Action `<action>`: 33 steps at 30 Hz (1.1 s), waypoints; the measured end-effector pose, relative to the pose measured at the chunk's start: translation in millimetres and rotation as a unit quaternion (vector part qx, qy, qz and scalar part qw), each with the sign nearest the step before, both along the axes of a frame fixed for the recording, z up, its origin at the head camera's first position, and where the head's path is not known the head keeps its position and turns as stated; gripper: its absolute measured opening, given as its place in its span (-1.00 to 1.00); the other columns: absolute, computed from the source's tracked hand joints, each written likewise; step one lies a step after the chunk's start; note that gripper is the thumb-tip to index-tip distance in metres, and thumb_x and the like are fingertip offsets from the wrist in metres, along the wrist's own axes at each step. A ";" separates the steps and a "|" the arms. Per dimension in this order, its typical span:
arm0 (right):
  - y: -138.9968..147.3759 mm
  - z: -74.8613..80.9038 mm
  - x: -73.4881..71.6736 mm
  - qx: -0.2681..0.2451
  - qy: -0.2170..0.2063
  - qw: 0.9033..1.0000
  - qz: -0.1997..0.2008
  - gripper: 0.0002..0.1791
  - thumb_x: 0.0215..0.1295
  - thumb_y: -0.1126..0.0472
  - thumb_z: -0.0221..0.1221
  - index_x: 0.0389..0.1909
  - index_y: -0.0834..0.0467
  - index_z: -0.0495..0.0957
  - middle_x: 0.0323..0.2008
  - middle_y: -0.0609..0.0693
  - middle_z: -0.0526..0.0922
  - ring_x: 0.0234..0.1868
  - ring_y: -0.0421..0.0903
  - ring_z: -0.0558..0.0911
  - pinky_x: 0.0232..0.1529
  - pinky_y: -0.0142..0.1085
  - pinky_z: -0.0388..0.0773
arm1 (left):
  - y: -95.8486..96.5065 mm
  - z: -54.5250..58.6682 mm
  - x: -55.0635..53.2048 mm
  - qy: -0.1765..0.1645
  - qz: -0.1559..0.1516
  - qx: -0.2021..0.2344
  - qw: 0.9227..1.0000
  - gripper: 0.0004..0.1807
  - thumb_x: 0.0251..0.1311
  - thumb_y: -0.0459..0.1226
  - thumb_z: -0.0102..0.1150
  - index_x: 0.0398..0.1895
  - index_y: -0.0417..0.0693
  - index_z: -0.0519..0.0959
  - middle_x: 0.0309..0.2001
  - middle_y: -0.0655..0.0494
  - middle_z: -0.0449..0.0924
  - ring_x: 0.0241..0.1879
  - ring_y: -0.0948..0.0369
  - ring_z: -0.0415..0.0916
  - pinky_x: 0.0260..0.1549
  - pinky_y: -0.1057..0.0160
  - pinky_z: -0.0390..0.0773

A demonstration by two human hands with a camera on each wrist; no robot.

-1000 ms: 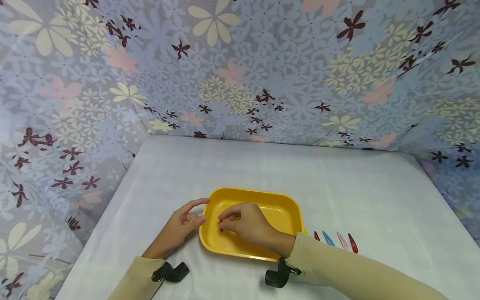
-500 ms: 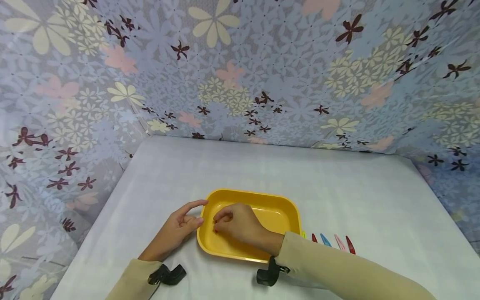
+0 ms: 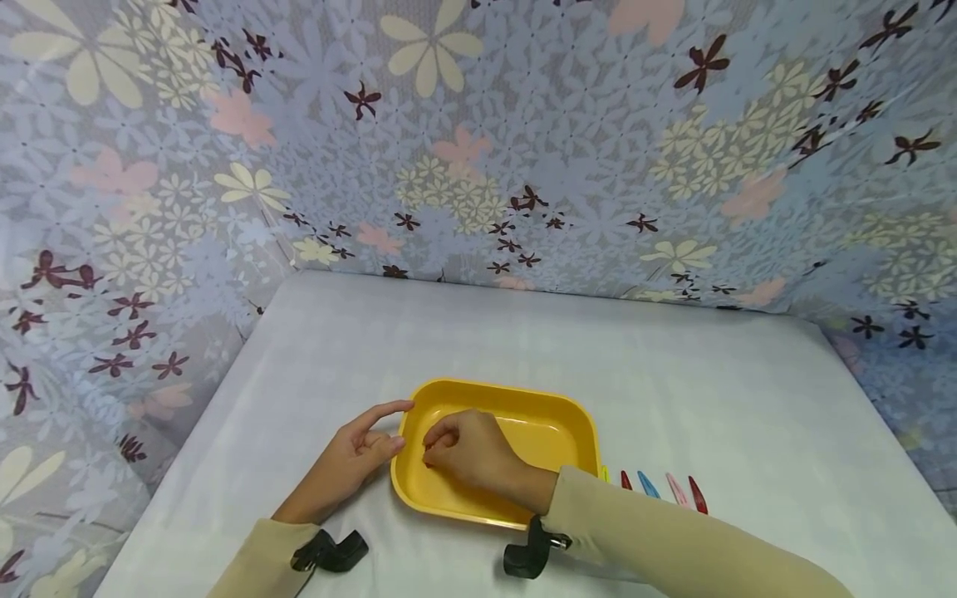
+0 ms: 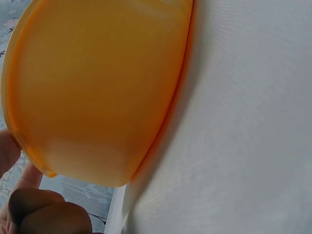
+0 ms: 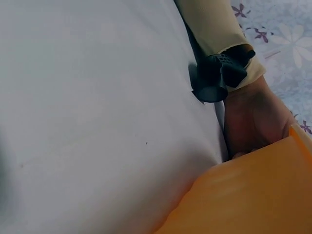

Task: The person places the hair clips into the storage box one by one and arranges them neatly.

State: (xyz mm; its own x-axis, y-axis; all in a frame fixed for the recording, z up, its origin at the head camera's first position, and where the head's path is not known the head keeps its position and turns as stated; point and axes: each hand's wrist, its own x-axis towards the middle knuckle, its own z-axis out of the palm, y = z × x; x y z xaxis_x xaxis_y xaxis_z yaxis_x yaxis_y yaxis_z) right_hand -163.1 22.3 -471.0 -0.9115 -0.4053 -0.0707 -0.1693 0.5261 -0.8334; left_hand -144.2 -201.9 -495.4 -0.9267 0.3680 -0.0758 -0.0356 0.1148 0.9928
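Note:
Inside a yellow plastic tray (image 3: pixel 516 395), my right hand (image 3: pixel 478 453) is lowered near the left end, thumb and forefinger pinching a small red hair clip (image 3: pixel 429 465). Only a sliver of that clip shows; the fingers cover the rest. My left hand (image 3: pixel 347 461) lies at the tray's left end, with the forefinger stretched to the rim and the thumb also touching there. The left wrist view has the tray's outer wall (image 4: pixel 97 97) close up, left fingers (image 4: pixel 30 176) at its rim. In the right wrist view my left hand (image 5: pixel 258 117) appears beyond the tray (image 5: pixel 253 195).
Right of the tray, several hair clips lie in a row: a yellow-green one (image 3: pixel 605 473), a red one (image 3: pixel 625 480), a blue one (image 3: pixel 648 484), a pink one (image 3: pixel 677 490) and another red one (image 3: pixel 698 495). A white cloth (image 3: pixel 710 399) covers the table; floral fabric (image 3: pixel 478 149) hangs behind.
My right hand has moved slightly left and lower in the tray, and less of the red hair clip shows. My left hand stays at the rim. The whole view has shifted a little.

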 end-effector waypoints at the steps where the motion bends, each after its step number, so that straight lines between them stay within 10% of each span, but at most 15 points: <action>1: -0.1 -0.2 -0.1 0.004 0.009 1.000 0.000 -0.96 0.15 0.33 0.42 -0.38 0.17 0.75 -0.57 -0.21 0.65 -0.54 -0.28 0.55 -0.46 -0.42 0.47 | 0.1 0.1 -0.3 0.003 0.000 0.000 1.000 -0.47 0.47 -0.14 0.19 0.45 0.16 0.38 -0.64 0.14 0.22 -0.66 0.28 0.14 -0.58 0.37 0.22; 21: 10.8 17.2 -3.4 -0.003 0.006 0.999 -0.047 -0.93 0.22 0.17 0.43 -0.29 0.02 0.75 -0.49 -0.19 0.65 -0.44 -0.16 0.56 -0.49 -0.38 0.45 | 2.7 0.9 -1.0 0.000 0.002 0.000 1.000 -0.47 0.46 -0.14 0.21 0.45 0.13 0.39 -0.63 0.14 0.24 -0.64 0.28 0.17 -0.57 0.38 0.23; 28: 47.3 46.1 -0.4 -0.040 0.015 0.996 -0.072 -0.79 0.21 0.11 0.47 -0.16 0.07 0.76 -0.39 -0.14 0.66 -0.26 -0.02 0.59 -0.40 -0.30 0.49 | 3.1 -1.6 1.3 -0.005 0.000 0.007 1.000 -0.46 0.46 -0.15 0.21 0.45 0.11 0.38 -0.63 0.15 0.25 -0.65 0.28 0.17 -0.58 0.38 0.24; 33: 88.9 78.5 0.9 -0.076 0.020 0.992 -0.098 -0.74 0.23 0.09 0.46 -0.08 0.02 0.75 -0.25 -0.04 0.67 -0.50 -0.04 0.50 -0.45 -0.30 0.45 | 2.3 -1.0 0.3 -0.003 0.011 -0.007 1.000 -0.47 0.44 -0.13 0.23 0.44 0.17 0.40 -0.63 0.12 0.25 -0.65 0.26 0.18 -0.58 0.37 0.25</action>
